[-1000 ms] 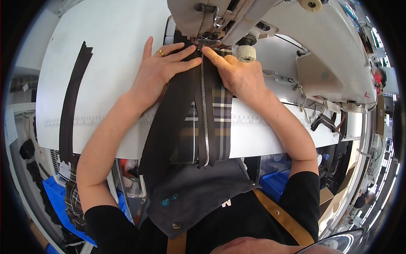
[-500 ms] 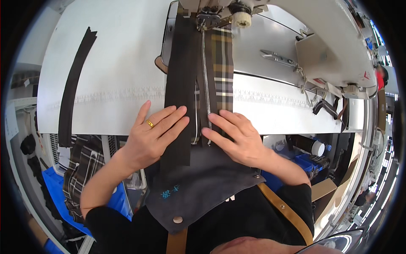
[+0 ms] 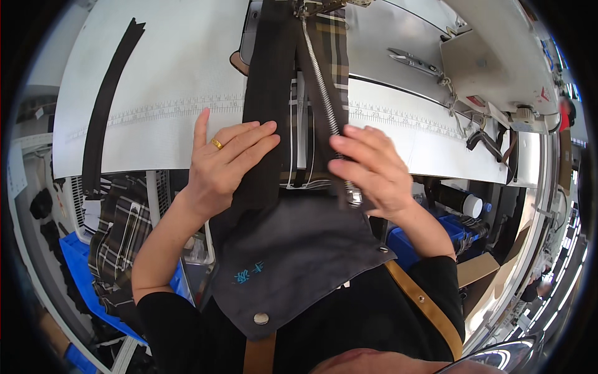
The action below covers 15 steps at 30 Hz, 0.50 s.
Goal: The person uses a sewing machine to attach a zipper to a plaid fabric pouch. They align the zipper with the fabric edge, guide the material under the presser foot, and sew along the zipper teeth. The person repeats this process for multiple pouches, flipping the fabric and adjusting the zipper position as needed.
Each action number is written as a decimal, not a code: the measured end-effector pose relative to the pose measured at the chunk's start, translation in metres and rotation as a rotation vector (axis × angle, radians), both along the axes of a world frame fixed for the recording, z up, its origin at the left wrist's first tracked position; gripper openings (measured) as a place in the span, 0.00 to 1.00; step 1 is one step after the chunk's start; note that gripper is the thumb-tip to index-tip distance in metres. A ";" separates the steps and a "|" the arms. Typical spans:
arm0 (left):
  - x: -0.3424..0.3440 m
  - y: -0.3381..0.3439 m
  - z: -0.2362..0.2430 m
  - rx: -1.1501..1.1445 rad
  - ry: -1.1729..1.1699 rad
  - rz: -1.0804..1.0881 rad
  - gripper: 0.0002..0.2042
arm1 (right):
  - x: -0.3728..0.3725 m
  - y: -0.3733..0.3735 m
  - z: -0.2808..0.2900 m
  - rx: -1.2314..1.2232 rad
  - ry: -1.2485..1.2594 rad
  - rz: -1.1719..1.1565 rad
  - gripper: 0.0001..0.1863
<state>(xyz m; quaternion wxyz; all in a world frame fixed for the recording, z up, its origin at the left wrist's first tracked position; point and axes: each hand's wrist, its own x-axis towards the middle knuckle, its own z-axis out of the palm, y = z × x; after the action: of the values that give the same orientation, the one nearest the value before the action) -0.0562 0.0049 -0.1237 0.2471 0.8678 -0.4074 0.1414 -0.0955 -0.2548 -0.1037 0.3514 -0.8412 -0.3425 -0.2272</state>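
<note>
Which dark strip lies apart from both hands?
The far-left strip; the left hand rests on the wide strip and the right hand is at the zipper strip.

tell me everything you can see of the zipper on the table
The zipper has dark, cloth-like tape and silvery, metal-looking teeth. It runs from the sewing machine over plaid fabric, slanting rightward toward the wearer, past the table's edge. The right hand touches its lower part. A shiny piece shows at its blurred end.
</note>
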 end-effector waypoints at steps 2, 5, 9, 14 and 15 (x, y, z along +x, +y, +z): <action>0.002 -0.005 0.003 -0.023 0.009 -0.007 0.14 | -0.004 0.005 -0.016 -0.137 0.010 0.019 0.20; 0.004 -0.004 0.007 -0.046 -0.008 -0.049 0.12 | -0.011 0.018 -0.020 -0.252 0.049 -0.007 0.23; 0.003 -0.017 0.031 -0.125 -0.046 -0.071 0.11 | -0.011 0.023 -0.019 -0.241 0.116 -0.022 0.25; 0.001 -0.017 0.017 -0.092 -0.002 -0.083 0.12 | -0.010 0.025 -0.017 -0.178 0.130 -0.035 0.24; 0.001 -0.016 0.012 -0.102 0.009 -0.084 0.12 | -0.010 0.026 -0.017 -0.174 0.122 -0.034 0.24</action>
<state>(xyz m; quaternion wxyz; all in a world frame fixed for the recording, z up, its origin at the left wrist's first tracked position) -0.0552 -0.0115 -0.1119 0.2985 0.8368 -0.4346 0.1475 -0.1054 -0.2292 -0.1206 0.2932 -0.8866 -0.3245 -0.1508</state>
